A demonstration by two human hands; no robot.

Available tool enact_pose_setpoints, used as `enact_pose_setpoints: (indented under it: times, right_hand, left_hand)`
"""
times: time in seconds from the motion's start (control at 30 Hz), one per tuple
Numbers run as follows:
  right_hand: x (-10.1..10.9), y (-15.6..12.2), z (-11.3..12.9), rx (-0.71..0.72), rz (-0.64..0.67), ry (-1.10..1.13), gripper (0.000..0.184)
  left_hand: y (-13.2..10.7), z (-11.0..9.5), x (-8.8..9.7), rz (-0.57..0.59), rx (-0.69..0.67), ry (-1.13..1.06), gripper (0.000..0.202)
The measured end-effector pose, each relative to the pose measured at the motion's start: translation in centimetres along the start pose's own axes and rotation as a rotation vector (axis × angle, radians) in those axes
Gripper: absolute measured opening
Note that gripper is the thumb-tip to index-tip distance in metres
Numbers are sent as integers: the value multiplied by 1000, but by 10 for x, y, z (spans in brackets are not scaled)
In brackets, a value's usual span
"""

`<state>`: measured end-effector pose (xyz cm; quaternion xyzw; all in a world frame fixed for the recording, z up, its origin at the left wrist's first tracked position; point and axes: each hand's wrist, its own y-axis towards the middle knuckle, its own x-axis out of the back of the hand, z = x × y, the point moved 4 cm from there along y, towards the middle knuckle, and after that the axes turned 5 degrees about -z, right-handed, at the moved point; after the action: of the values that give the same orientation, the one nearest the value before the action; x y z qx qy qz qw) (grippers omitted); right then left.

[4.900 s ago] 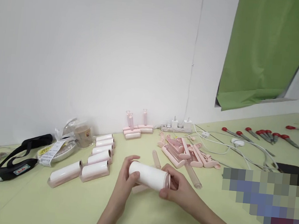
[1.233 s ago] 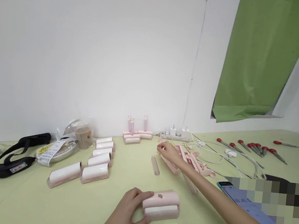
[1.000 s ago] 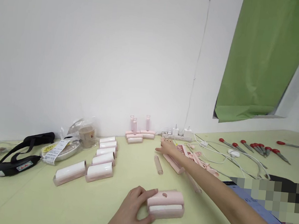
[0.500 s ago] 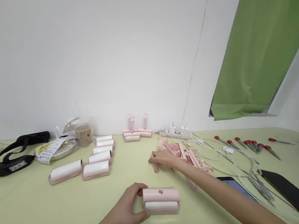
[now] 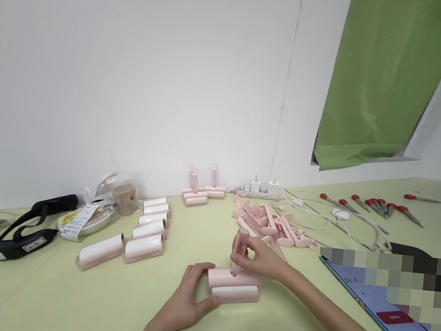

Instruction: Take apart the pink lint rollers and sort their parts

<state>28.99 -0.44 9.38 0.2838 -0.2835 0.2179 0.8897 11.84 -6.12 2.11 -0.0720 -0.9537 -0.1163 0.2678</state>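
Near the front of the table lies a pink lint roller head (image 5: pixel 235 280) with a white roll showing along its front. My left hand (image 5: pixel 188 297) is closed on its left end, thumb at the front and fingers behind. My right hand (image 5: pixel 260 258) pinches a clear pink tube-shaped handle (image 5: pixel 240 245), held upright with its lower end at the top of the head, where the hole was. Whether it sits inside the hole cannot be seen. Behind my right hand is a heap of pink plastic parts (image 5: pixel 271 222).
White rolls in pink holders (image 5: pixel 144 246) stand to the left. Several pink lint rollers with upright handles (image 5: pixel 202 192) are by the wall. A power strip (image 5: pixel 256 194), white cables, red-handled screwdrivers (image 5: pixel 380 206) and a phone (image 5: pixel 393 317) lie right. Further left are a bagged cup (image 5: pixel 124 198) and black strap (image 5: pixel 29 241).
My right hand has come from the parts heap to the lint roller head, bringing the clear handle and standing it upright there. My left hand keeps its hold on the head.
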Motion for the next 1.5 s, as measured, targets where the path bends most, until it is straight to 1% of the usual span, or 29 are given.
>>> enact_pose_setpoints:
  times: [0.03,0.1,0.17,0.2,0.27,0.33,0.43,0.5,0.57,0.67,0.77,0.83,0.9,0.97,1.0,1.03,1.07,1.1,1.13,1.17,1.2,1.23,1.27,1.3,1.33,1.43,1.5]
  right_hand:
    - [1,0,1,-4,14,14,13]
    - [3,0,5,-1,60,19,12]
    - [4,2,9,-9,103,-7,9]
    - [4,3,11,-20,114,-30,8]
    - [0,4,13,-38,102,-89,11]
    - [-4,3,15,-26,55,-162,15]
    - [-8,2,15,-8,7,-221,15]
    - [-7,1,15,-26,48,-192,12]
    - [-3,2,15,-47,117,-155,11]
    - [3,3,18,-38,226,-141,9]
    - [4,4,22,-48,308,-146,9]
    - [2,4,22,-79,326,-155,9]
    - [-1,4,19,-83,322,-142,10]
    - [-2,4,13,-53,343,-73,14]
    - [-1,4,7,-37,353,-16,20]
    - [4,5,-1,-34,330,29,27]
    - [13,7,-12,-53,257,31,32]
    - [25,9,-25,-91,141,-6,35]
    - [42,11,-39,-147,-21,-94,33]
    - [59,12,-54,-209,-194,-227,32]
    - [75,12,-67,-261,-308,-321,32]
    - [87,12,-78,-300,-377,-394,33]
    - [96,13,-89,-325,-408,-448,31]
    - [102,14,-98,-339,-409,-481,30]
    - [105,15,-106,-346,-402,-512,30]
    - [101,18,-122,-363,-358,-567,22]
    - [96,18,-128,-378,-347,-573,15]
  left_hand:
    - [0,1,-1,0,2,-4,50]
    - [0,4,-2,-11,14,-27,59]
    - [0,6,-2,-29,30,-52,67]
    - [0,6,-2,-35,33,-54,68]
    - [0,4,-2,-41,31,-35,59]
    - [0,2,-1,-45,37,-7,49]
    - [-1,0,0,-30,48,2,47]
    - [-1,0,0,14,39,-9,50]
    - [0,3,1,64,38,-24,53]
    - [4,9,4,107,64,-45,57]
    - [8,11,6,147,87,-63,58]
    - [9,11,7,148,87,-58,57]
    - [8,9,8,117,80,-29,54]
    - [6,8,8,82,82,10,53]
    - [4,7,9,70,90,25,52]
    - [2,6,9,63,103,37,51]
    - [0,6,10,62,119,44,49]
    - [-2,6,11,58,144,47,49]
    - [-3,6,12,50,176,49,53]
    - [-4,5,14,31,211,50,62]
    - [-3,4,17,2,236,46,74]
    - [0,1,20,-39,243,34,85]
    - [5,-4,23,-80,225,10,94]
    - [11,-12,26,-121,182,-25,99]
    - [18,-21,27,-154,119,-73,99]
    - [40,-52,23,-198,-58,-251,91]
    - [53,-67,12,-171,-96,-366,85]
